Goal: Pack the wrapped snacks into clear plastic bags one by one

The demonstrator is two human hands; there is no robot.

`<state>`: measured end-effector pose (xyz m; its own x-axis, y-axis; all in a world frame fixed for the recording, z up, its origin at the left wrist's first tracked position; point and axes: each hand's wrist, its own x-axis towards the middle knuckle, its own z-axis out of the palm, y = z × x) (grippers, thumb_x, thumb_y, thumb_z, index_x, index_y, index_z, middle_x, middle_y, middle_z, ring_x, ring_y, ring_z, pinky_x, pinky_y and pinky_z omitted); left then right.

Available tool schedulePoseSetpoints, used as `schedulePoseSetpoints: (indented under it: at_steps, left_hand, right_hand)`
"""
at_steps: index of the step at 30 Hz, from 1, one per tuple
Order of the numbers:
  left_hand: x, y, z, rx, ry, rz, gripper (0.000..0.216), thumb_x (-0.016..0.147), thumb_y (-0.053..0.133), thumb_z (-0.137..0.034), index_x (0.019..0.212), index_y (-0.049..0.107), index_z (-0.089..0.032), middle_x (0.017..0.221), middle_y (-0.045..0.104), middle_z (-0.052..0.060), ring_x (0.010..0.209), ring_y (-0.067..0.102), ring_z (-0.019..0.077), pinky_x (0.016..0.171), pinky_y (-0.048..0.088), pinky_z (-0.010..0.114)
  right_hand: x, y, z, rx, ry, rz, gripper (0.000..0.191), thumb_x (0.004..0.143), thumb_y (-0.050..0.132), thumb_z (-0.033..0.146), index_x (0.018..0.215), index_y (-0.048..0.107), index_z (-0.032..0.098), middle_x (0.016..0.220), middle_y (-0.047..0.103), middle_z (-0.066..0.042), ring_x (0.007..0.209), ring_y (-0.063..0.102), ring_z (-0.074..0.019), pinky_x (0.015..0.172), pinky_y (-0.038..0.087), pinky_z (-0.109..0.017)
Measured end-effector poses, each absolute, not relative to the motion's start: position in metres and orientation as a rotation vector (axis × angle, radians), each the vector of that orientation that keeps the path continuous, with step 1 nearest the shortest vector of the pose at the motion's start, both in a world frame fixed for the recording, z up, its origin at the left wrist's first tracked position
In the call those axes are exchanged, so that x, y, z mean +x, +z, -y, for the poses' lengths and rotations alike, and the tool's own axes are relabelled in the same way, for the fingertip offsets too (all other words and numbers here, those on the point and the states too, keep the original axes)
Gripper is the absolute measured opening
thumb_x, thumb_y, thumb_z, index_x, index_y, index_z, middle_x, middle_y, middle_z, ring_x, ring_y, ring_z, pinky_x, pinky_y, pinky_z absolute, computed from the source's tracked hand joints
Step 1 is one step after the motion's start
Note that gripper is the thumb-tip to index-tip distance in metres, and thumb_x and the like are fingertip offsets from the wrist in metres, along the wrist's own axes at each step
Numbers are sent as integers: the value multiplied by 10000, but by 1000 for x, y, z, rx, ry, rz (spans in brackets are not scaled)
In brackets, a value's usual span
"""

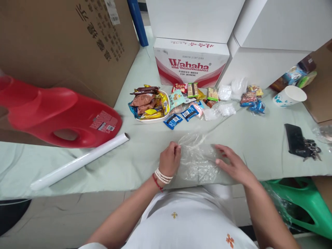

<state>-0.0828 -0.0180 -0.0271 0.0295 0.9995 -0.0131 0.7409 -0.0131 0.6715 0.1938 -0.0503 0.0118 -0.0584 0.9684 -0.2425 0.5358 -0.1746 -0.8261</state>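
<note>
A clear plastic bag [198, 166] lies crinkled at the table's front edge, between my two hands. My left hand [169, 159] is closed, its fingers pinching the bag's upper left edge. On the other side, my right hand [232, 164] has its fingers apart beside the bag's right edge and grips nothing. Just beyond the bag are two blue snack packets [190, 113] and other wrapped snacks [192, 90]. Farther left, a white dish [153, 120] is heaped with wrapped snacks.
A red jug [64, 117] and a white tube [83, 160] lie at left by a large carton [64, 41]. A Wahaba box [192, 64] stands behind the snacks. At right are a paper cup [289, 97], a black phone-like object [295, 140], keys [312, 147] and a green stool [303, 204].
</note>
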Motion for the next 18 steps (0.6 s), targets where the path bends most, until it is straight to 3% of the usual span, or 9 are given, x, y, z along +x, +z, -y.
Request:
schedulePoseSetpoints:
  at_steps: [3, 5, 9, 12, 13, 15, 18]
  left_hand:
    - [-84, -25, 22, 1731, 797, -1734, 238, 1010, 393, -406, 866, 495, -246, 680, 589, -22, 613, 581, 175, 623, 378, 274]
    - [-94, -26, 21, 1624, 888, -1803, 257, 1013, 386, -424, 859, 492, -248, 662, 571, -30, 608, 570, 170, 620, 389, 269]
    - [-122, -33, 18, 1420, 980, -2036, 252, 1007, 396, -423, 875, 512, -243, 675, 586, -21, 618, 577, 175, 635, 442, 280]
    - [-129, -33, 23, 1607, 968, -2223, 245, 946, 521, -391, 1059, 607, -191, 955, 703, 107, 921, 672, 263, 844, 514, 401]
    - [-128, -32, 25, 1758, 941, -2239, 282, 931, 557, -359, 1134, 631, -179, 1107, 704, 161, 1101, 650, 312, 970, 481, 474]
    - [-123, -29, 28, 2125, 812, -2094, 333, 941, 560, -272, 1257, 654, -231, 1355, 647, 173, 1385, 499, 358, 1168, 282, 602]
    - [-119, -26, 23, 2428, 520, -1691, 437, 998, 463, -212, 1390, 595, -350, 1469, 612, 96, 1475, 431, 315, 1218, 54, 689]
  right_hand:
    - [156, -2, 17, -1703, 1162, 1455, 429, 841, 654, 592, 1042, 697, 215, 956, 727, -55, 844, 649, -216, 779, 520, -335]
    - [139, -13, 0, -1702, 1079, 1307, 393, 891, 575, 587, 892, 672, 206, 778, 680, -20, 682, 591, -176, 657, 482, -295]
    - [135, -28, -18, -1696, 920, 1136, 353, 894, 576, 565, 833, 611, 218, 639, 582, 31, 544, 493, -141, 559, 421, -266]
    - [140, -31, -24, -1739, 948, 1129, 355, 880, 582, 571, 820, 597, 221, 624, 565, 34, 510, 468, -135, 519, 399, -262]
    - [142, -31, -25, -1754, 970, 1143, 357, 874, 586, 574, 824, 599, 221, 634, 575, 27, 513, 474, -136, 515, 399, -261]
    - [144, -28, -27, -1783, 1009, 1186, 366, 871, 585, 581, 828, 605, 218, 632, 583, 18, 518, 481, -140, 514, 401, -262]
    - [155, -23, -25, -1832, 992, 1252, 382, 875, 576, 589, 827, 622, 213, 606, 575, 16, 514, 470, -143, 524, 402, -270]
